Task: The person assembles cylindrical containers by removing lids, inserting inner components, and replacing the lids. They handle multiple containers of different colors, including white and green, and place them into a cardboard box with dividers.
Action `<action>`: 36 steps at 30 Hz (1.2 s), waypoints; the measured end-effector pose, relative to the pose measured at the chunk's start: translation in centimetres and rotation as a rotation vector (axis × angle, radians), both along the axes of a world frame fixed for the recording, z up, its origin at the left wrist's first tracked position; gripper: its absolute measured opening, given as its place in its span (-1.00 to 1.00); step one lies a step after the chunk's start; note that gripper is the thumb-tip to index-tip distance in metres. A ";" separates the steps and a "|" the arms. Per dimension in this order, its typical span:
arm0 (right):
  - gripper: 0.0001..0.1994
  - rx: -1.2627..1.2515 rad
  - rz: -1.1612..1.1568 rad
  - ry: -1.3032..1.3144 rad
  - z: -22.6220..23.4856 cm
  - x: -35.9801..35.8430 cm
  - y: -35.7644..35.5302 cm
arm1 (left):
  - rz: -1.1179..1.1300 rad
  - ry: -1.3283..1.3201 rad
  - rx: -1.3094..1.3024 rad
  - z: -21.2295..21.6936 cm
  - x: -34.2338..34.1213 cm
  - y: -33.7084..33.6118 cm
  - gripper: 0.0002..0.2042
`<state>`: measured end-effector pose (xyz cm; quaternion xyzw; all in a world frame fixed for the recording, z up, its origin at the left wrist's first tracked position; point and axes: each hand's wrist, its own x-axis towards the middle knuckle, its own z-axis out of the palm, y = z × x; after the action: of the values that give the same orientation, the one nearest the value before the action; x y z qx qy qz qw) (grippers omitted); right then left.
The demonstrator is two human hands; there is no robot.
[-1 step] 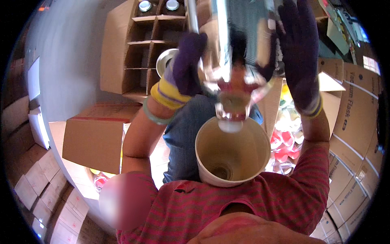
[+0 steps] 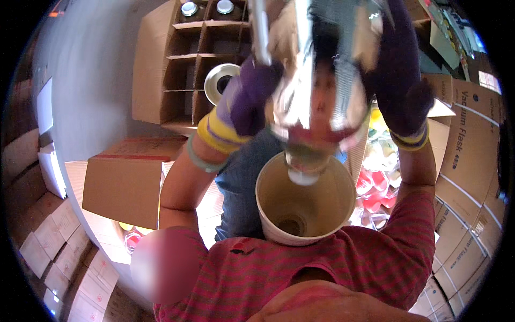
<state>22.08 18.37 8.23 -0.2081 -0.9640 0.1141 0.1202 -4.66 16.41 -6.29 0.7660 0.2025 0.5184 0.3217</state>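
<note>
A mirrored silver vacuum flask liner (image 2: pixel 322 91), smeared by motion, is held with its narrow neck pointing down toward me. Its pale tip hangs over the mouth of a tall cream-coloured tub (image 2: pixel 263 209) by my lap. My left hand (image 2: pixel 255 94), in a purple glove with a yellow cuff, is closed against the liner's left side. On the opposite side my right hand (image 2: pixel 399 91), gloved alike, presses against the liner; its fingertips are partly hidden. A thin bright metal-looking edge (image 2: pixel 260 32) shows above my left hand.
Left of the liner stands a divided cardboard carton (image 2: pixel 147 70) with a few white-capped items (image 2: pixel 225 7) and a round metal-rimmed piece (image 2: pixel 206 86). An open carton flap (image 2: pixel 123 182) lies nearer. Red and clear pieces (image 2: pixel 378 188) fill a box at right, beside strapped cartons (image 2: pixel 466 145).
The liner has shifted slightly down and to the right, its tip lower over the tub. My right hand, earlier with fingers stretched upward, has moved and turned against it.
</note>
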 end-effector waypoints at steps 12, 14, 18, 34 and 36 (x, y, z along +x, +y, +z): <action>-0.10 -0.269 -0.105 0.312 -0.8 -1.3 -14.9 | -0.345 0.043 -0.890 11.9 0.1 -16.5 0.00; -0.06 -0.377 -0.115 0.361 -1.4 -1.3 -17.2 | -0.336 0.044 -0.866 11.6 0.4 -18.6 0.03; 0.03 -0.791 -0.084 0.467 -0.6 0.8 -20.3 | -0.301 0.053 -0.735 11.6 1.2 -21.3 0.09; -0.21 -0.712 -0.096 -0.070 7.7 3.4 -26.7 | -0.365 0.070 -0.334 12.8 6.4 -27.5 0.34; -0.22 -0.810 -0.038 0.031 6.2 4.4 -26.5 | -0.347 0.090 -0.334 12.8 6.3 -28.0 0.37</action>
<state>26.45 -8.13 14.39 -0.2545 -0.8352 0.4854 0.0451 1.66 -11.58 6.49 0.7479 0.1649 0.3802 0.5185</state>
